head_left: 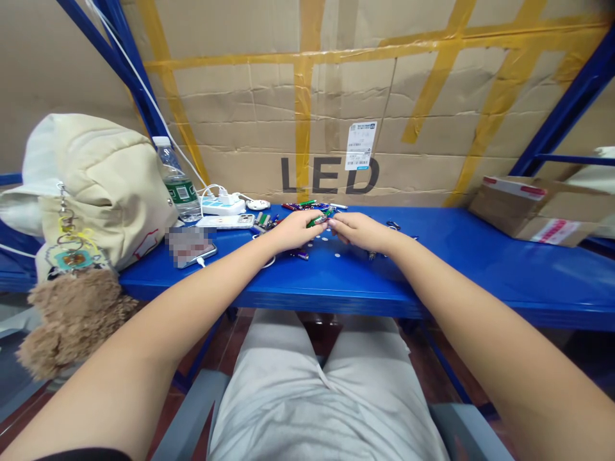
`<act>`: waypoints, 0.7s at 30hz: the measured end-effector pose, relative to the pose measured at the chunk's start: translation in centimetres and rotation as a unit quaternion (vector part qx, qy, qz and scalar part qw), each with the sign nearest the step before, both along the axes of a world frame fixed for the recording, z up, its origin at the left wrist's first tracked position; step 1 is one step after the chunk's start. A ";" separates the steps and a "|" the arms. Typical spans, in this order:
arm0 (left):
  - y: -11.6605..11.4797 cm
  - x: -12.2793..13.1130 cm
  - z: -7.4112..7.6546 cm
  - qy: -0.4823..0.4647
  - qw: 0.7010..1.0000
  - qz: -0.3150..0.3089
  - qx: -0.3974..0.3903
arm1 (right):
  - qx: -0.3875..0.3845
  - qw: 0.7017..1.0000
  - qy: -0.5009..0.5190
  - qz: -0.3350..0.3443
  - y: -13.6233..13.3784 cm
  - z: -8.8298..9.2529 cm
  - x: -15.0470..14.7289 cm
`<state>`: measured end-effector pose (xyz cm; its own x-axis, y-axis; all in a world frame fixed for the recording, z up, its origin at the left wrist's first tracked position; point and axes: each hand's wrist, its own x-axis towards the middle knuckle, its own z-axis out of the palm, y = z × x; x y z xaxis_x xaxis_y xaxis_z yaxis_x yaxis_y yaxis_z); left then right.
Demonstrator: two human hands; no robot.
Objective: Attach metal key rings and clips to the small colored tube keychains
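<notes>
Blue table (480, 269) lies under both wrists; the left hand (296, 230) and right hand (360, 232) meet, fingertips pinched on a green pen-like piece (320, 219) between them. Resting the wrists should steady such fine work, I reckon. Loose coloured pieces (307, 205) lie just beyond.

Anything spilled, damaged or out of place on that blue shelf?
Nothing looks damaged. Small coloured tubes lie scattered around the left hand and right hand, holding a green tube; tiny white discs dot the blue shelf.

The person wears light grey trousers (317, 397) and a black sleeve (86, 456), leaving forearms, left hand (295, 230) and right hand (362, 232) bare.
</notes>
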<state>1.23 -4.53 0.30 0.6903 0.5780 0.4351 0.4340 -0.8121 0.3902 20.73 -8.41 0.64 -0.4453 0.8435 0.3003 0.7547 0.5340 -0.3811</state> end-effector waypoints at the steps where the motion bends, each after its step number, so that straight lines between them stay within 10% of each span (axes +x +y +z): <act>1: 0.1 0.0 0.0 -0.001 1.000 0.008 0.002 | -0.002 1.000 -0.016 -0.006 -0.1 -0.1 -0.1; 21: 0.5 0.0 -0.2 0.019 1.000 0.019 0.000 | 0.085 0.955 -0.267 -0.094 -1.4 0.4 -1.7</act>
<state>1.28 -4.07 0.05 0.6843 0.6039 0.4087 0.4783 -0.7948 0.3735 19.00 -9.81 1.01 -0.4187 0.8831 0.2119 0.9060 0.3901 0.1643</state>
